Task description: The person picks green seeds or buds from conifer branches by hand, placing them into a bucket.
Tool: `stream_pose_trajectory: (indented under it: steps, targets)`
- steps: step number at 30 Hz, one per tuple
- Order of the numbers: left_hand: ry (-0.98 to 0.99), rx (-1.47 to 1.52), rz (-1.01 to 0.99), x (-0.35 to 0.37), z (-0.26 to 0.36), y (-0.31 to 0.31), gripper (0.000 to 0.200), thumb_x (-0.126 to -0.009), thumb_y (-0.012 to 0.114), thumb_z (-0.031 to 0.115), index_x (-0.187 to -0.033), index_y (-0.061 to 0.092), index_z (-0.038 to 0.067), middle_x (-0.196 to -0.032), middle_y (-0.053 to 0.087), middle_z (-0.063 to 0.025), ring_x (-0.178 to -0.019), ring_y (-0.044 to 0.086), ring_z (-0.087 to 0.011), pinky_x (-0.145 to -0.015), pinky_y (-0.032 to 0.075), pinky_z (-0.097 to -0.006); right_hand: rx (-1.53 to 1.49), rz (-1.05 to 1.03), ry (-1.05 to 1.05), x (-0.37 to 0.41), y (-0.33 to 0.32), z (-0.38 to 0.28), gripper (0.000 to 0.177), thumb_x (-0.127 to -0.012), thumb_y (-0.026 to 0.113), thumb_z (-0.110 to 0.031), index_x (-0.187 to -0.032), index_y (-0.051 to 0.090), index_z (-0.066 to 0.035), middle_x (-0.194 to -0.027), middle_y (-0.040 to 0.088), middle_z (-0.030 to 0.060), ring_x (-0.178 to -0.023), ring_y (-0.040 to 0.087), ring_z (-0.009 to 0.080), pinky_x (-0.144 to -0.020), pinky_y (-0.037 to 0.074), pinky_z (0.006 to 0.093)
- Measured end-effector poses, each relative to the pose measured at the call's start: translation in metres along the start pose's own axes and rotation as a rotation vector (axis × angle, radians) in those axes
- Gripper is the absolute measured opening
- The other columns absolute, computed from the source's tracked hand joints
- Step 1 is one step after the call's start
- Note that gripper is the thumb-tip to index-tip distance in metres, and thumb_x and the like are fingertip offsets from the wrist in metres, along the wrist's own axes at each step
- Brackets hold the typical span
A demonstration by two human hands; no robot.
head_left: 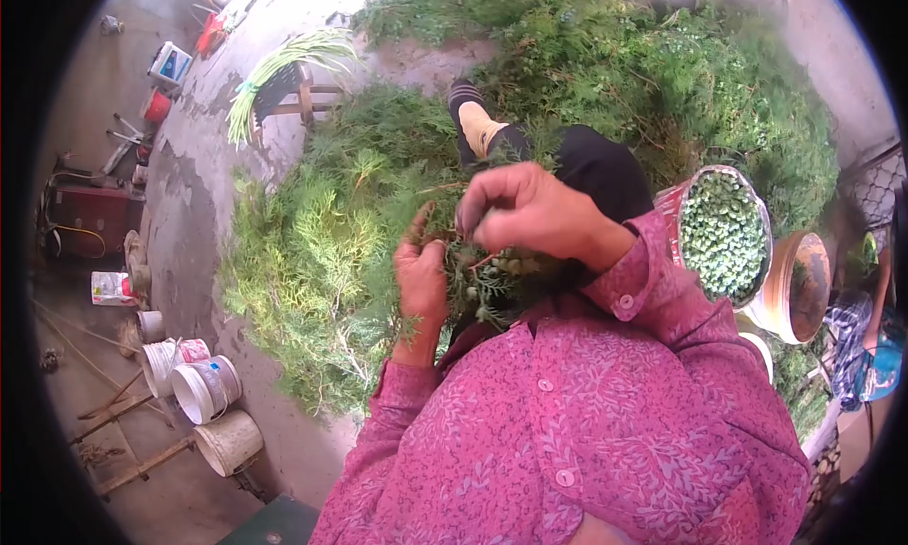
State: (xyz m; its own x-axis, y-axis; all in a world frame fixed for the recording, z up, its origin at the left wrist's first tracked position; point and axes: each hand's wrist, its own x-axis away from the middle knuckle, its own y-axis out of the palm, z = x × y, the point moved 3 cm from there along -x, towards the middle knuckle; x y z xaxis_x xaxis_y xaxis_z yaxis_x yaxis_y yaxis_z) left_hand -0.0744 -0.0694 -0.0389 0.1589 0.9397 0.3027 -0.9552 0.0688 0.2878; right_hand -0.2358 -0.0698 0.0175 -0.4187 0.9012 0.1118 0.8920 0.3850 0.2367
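Around the middle of the head view, my left hand (422, 282) is closed on a leafy conifer sprig, with its index finger pointing up. Just to its right, my right hand (537, 212) has its fingers curled into a pinch; what is between the fingertips is hidden. Below both hands, over my lap, lies a conifer branch (487, 299) with small pale green cones on it. A bucket (670, 204) filled with small green cones stands to the right of my right forearm.
Piles of cut conifer branches (331, 233) lie around my legs and ahead. A stool carries long green beans (274, 77). White buckets (206, 389) stand on the left. Behind the cone bucket is a tan bucket (785, 304).
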Motion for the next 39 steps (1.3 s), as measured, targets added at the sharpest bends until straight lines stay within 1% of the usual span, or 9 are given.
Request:
stream_pose_trajectory:
  steps: [2,4,11,14,23,26,32,34,39]
  targets:
    - [0.049,0.037,-0.026,0.003,0.007,0.008,0.044,-0.079,0.042,-0.008,-0.122,0.043,-0.001,-0.098,0.059,-0.0102,-0.074,0.059,-0.0135,-0.055,0.053,-0.0259,-0.631,0.029,0.056,-0.006,-0.008,0.010,0.006,-0.078,0.054,-0.003,-0.084,0.057,-0.003,-0.075,0.058,0.0041,-0.066,0.057,0.0115,-0.059,0.048,0.0237]
    - [0.158,-0.068,0.000,0.007,0.013,0.011,0.043,-0.079,0.048,-0.006,-0.121,0.043,0.000,-0.093,0.059,-0.0080,-0.067,0.058,-0.0119,-0.054,0.052,-0.0250,-0.823,0.087,0.123,-0.007,-0.016,0.016,0.008,-0.084,0.053,-0.007,-0.091,0.054,-0.003,-0.082,0.058,0.0068,-0.068,0.057,0.0145,-0.056,0.046,0.0233]
    - [0.049,-0.270,0.013,-0.003,-0.005,-0.006,0.031,-0.079,0.053,-0.004,-0.110,0.050,-0.004,-0.085,0.059,-0.0041,-0.064,0.056,-0.0095,-0.053,0.051,-0.0235,-0.720,0.052,0.029,-0.012,-0.016,0.030,0.011,-0.085,0.055,-0.014,-0.087,0.053,-0.004,-0.074,0.056,0.0034,-0.060,0.053,0.0099,-0.047,0.042,0.0209]
    - [0.192,-0.376,0.041,-0.008,-0.002,-0.010,0.023,-0.081,0.055,0.000,-0.103,0.054,-0.005,-0.083,0.059,-0.0037,-0.064,0.055,-0.0088,-0.052,0.051,-0.0233,-0.435,0.117,0.020,-0.011,-0.013,0.034,0.013,-0.085,0.056,-0.015,-0.087,0.053,-0.004,-0.073,0.054,0.0013,-0.058,0.051,0.0074,-0.046,0.040,0.0196]
    - [0.202,-0.114,0.065,-0.003,0.007,-0.007,0.013,-0.086,0.052,0.008,-0.098,0.052,0.002,-0.085,0.059,-0.0051,-0.066,0.058,-0.0113,-0.047,0.053,-0.0269,-0.508,0.171,0.097,-0.006,-0.010,0.035,0.016,-0.085,0.055,-0.018,-0.092,0.053,-0.004,-0.078,0.055,0.0011,-0.062,0.054,0.0079,-0.053,0.044,0.0205]
    - [0.136,-0.019,0.084,0.000,0.008,-0.007,0.013,-0.085,0.054,0.009,-0.097,0.054,0.004,-0.083,0.059,-0.0044,-0.064,0.057,-0.0105,-0.047,0.052,-0.0249,-0.322,0.152,0.087,-0.005,-0.009,0.032,0.020,-0.085,0.055,-0.019,-0.096,0.052,-0.002,-0.081,0.056,0.0033,-0.067,0.057,0.0101,-0.055,0.047,0.0214]
    - [0.116,0.133,-0.018,0.008,0.010,-0.009,0.016,-0.086,0.052,0.008,-0.102,0.052,0.008,-0.088,0.059,-0.0065,-0.061,0.056,-0.0139,-0.050,0.052,-0.0294,-0.385,0.164,0.084,-0.007,-0.010,0.030,0.028,-0.085,0.055,-0.022,-0.101,0.050,0.001,-0.085,0.057,0.0059,-0.072,0.059,0.0125,-0.060,0.049,0.0227]
    - [0.075,0.364,-0.153,0.009,0.007,-0.015,0.020,-0.086,0.050,0.006,-0.106,0.049,0.009,-0.084,0.059,-0.0106,-0.057,0.057,-0.0190,-0.052,0.051,-0.0331,-0.232,0.121,0.069,-0.008,-0.009,0.032,0.031,-0.085,0.055,-0.023,-0.104,0.050,0.001,-0.086,0.057,0.0062,-0.073,0.059,0.0128,-0.061,0.049,0.0226]
    - [0.022,0.372,-0.170,0.010,0.009,-0.015,0.023,-0.085,0.051,0.005,-0.107,0.048,0.008,-0.082,0.060,-0.0115,-0.053,0.055,-0.0192,-0.054,0.050,-0.0341,-0.322,0.073,0.104,-0.006,-0.005,0.026,0.032,-0.086,0.055,-0.025,-0.105,0.050,0.001,-0.090,0.056,0.0055,-0.075,0.060,0.0130,-0.062,0.049,0.0222]
